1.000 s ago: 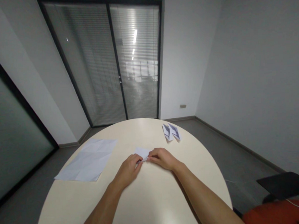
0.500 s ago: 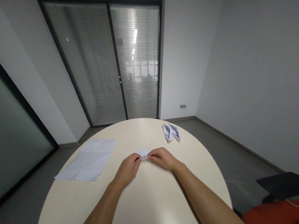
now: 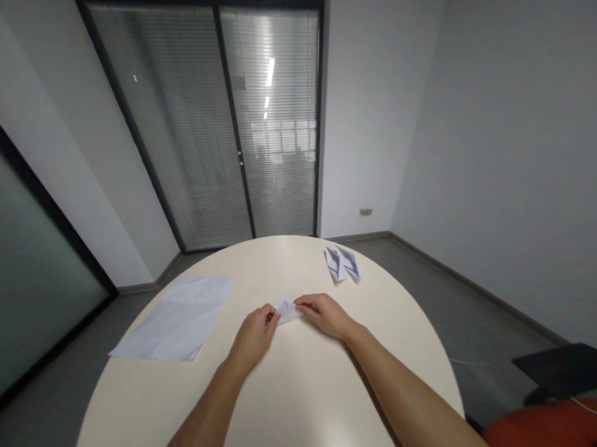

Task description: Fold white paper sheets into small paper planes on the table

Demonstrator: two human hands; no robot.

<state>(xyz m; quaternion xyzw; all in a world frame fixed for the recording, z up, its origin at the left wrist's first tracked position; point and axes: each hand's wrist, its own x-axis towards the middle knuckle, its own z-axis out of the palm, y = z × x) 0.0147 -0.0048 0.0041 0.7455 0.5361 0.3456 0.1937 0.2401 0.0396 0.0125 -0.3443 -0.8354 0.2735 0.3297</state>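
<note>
A small piece of folded white paper [image 3: 286,311] is held low over the middle of the table, between my two hands. My left hand [image 3: 257,332] pinches its left end, fingers closed. At the right end, the thumb and fingertips of my right hand [image 3: 326,315] are closed on the paper too. A crease shows along its upper part; its outer ends are hidden by my fingers.
The round cream table [image 3: 288,411] carries a stack of white paper sheets [image 3: 178,316] on the left. Two folded paper pieces [image 3: 341,264] lie near its far right edge. An orange chair [image 3: 559,426] stands at the lower right, beside the table.
My fingertips have moved slightly apart along the folded paper, and more of its creased face shows between them. The sheets and the two folded pieces stay in place.
</note>
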